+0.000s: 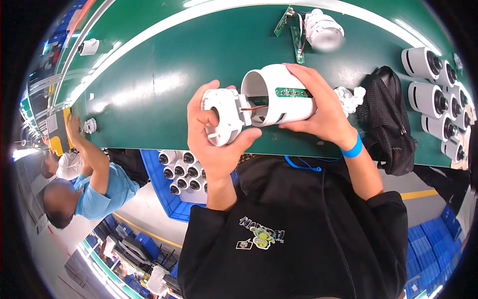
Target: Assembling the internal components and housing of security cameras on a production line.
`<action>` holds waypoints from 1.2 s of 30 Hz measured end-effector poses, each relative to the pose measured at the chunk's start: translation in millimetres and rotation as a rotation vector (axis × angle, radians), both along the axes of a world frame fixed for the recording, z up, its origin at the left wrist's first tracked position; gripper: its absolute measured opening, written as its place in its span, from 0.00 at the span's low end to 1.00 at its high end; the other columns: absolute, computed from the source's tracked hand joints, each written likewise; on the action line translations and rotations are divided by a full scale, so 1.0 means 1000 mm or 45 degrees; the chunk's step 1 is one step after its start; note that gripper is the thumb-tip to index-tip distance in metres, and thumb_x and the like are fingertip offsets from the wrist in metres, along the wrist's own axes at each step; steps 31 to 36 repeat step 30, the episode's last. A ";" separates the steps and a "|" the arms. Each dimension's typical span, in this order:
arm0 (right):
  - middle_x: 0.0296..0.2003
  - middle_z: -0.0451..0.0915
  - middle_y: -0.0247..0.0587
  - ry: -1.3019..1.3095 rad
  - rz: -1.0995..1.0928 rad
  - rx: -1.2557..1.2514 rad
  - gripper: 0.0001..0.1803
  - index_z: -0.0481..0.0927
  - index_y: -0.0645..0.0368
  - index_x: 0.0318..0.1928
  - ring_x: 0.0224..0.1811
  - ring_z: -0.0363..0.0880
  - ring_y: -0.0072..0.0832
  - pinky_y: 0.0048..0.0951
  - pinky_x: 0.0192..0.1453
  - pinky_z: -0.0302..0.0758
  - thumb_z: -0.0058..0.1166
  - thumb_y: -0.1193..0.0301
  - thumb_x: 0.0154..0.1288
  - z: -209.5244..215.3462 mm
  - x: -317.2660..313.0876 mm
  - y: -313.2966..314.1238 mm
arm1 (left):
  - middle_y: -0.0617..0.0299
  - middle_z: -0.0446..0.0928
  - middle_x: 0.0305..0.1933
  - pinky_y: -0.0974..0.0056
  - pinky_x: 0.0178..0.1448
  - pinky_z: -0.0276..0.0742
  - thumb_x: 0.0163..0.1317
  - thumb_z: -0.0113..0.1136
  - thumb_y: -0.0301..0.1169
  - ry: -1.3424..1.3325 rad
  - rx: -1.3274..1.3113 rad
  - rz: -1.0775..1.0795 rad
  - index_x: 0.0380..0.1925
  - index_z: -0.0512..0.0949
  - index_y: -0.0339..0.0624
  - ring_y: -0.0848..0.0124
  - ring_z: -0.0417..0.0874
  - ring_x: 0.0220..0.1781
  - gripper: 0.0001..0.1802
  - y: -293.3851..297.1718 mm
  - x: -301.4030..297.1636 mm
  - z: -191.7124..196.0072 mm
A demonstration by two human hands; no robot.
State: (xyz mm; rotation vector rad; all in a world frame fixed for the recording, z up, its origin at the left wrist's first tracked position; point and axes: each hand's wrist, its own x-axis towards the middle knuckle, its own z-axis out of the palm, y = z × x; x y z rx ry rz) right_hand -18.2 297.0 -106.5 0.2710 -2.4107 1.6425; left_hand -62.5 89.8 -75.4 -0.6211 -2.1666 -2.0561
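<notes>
My left hand [211, 134] is closed round a white plastic end piece [226, 112], round with a hole and raised posts. My right hand [326, 102] grips a white cylindrical housing [294, 107] from its right side. The housing lies sideways, its open mouth toward the end piece. A green circuit board strip [293, 92] shows in a slot along its wall. Thin red and dark wires [255, 107] run from the end piece into the mouth. The two parts are slightly apart, held above the green table. A blue band is round my right wrist.
Another white assembly [323, 31] with green circuit boards [298, 42] lies at the back. Right of my hands are crumpled white material [350, 99], a black mesh bag [391, 119] and several white cylinders [423, 97]. A blue crate [162, 187] holds more. A person [92, 184] works at left.
</notes>
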 end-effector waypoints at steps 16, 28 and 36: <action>0.62 0.64 0.46 0.089 -0.025 0.593 0.52 0.68 0.53 0.59 0.57 0.69 0.47 0.43 0.54 0.70 0.75 0.67 0.23 0.012 -0.011 -0.022 | 0.51 0.69 0.53 0.58 0.50 0.76 0.40 0.71 0.28 0.291 -0.795 0.083 0.54 0.71 0.43 0.53 0.76 0.51 0.36 -0.045 -0.037 -0.022; 0.63 0.60 0.53 0.308 -0.348 0.424 0.51 0.70 0.54 0.58 0.56 0.70 0.47 0.43 0.57 0.71 0.78 0.73 0.25 -0.020 -0.028 -0.028 | 0.61 0.76 0.39 0.57 0.47 0.73 0.42 0.62 0.27 0.697 -0.986 -0.189 0.32 0.78 0.45 0.59 0.76 0.46 0.12 -0.014 -0.084 -0.012; 0.65 0.57 0.50 0.291 -0.368 0.397 0.51 0.68 0.54 0.59 0.57 0.69 0.45 0.42 0.58 0.71 0.78 0.71 0.26 -0.019 -0.033 -0.020 | 0.57 0.77 0.44 0.57 0.49 0.74 0.41 0.65 0.30 0.547 -0.788 -0.299 0.40 0.78 0.47 0.58 0.77 0.49 0.20 -0.009 -0.100 -0.019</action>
